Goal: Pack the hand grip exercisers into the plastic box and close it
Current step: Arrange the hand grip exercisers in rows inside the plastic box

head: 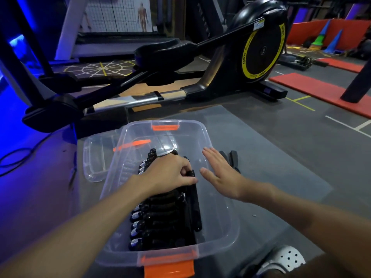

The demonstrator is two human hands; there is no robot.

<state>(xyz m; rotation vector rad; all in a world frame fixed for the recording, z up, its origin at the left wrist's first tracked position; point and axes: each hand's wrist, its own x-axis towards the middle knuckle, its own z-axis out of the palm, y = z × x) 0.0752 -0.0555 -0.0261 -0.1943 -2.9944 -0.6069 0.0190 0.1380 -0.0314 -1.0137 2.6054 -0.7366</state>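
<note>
Plastic box (220,245) nearest; exercisers (160,219) rowed inside under left hand (170,171), which grips one exerciser (194,192) at row's right. Right hand (220,173) flat, empty; loose exercisers (232,157) beyond it. Advice: seat it snug, handles parallel, saving room.

The only legible lettering is on the elliptical trainer (200,91). A yellow ring (246,57) runs around its black side disc (263,51), and the letters "MBH" are printed on it in black. They repeat at the ring's upper right, its left side and its bottom edge. Smaller words sit next to these letters but are too small to read. A white sticker (259,25) above the disc carries print too fine to read. The wall poster (120,13) shows a body figure and a grid, with no readable words.
</note>
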